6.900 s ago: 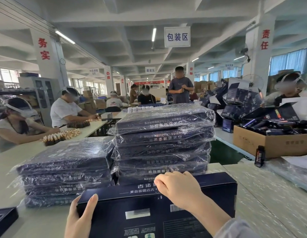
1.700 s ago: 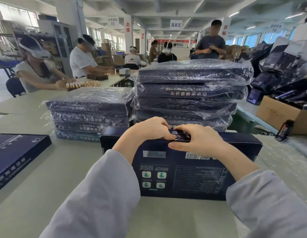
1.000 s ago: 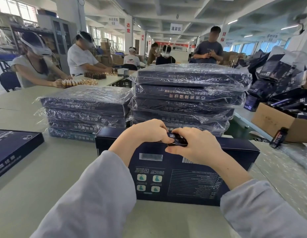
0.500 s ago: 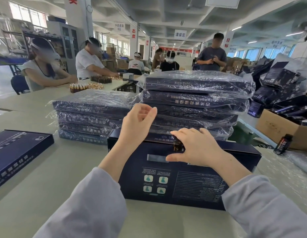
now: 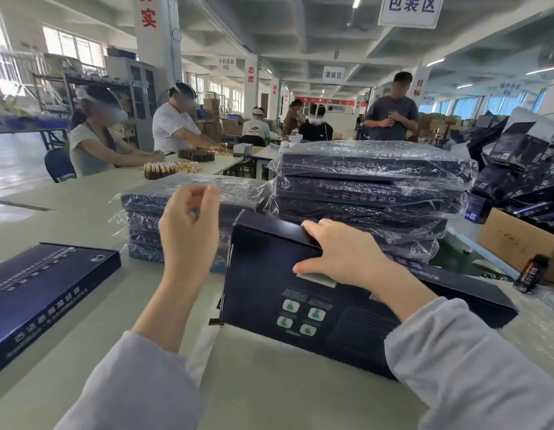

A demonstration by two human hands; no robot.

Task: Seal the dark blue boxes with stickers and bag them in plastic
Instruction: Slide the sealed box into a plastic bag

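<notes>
A dark blue box (image 5: pixel 316 305) stands tilted on its long edge in front of me, its printed back facing me. My right hand (image 5: pixel 341 256) grips its top edge, fingers over the top and thumb on the face. My left hand (image 5: pixel 189 225) hangs in the air to the left of the box, fingers loosely curled, with nothing visible in it. A second dark blue box (image 5: pixel 43 290) lies flat at the left. Behind stand two stacks of plastic-bagged boxes, a tall one (image 5: pixel 372 187) and a lower one (image 5: pixel 145 209).
A white strip (image 5: pixel 201 352) lies on the table under the box's left end. At the right are bubble wrap (image 5: pixel 533 330), a small dark bottle (image 5: pixel 531 273) and a cardboard carton (image 5: pixel 514 243). Other people work at tables behind.
My left hand has come off the box's top edge and moved left into the air. The box has swung, its left end now nearer me. My right hand stays on the top edge.
</notes>
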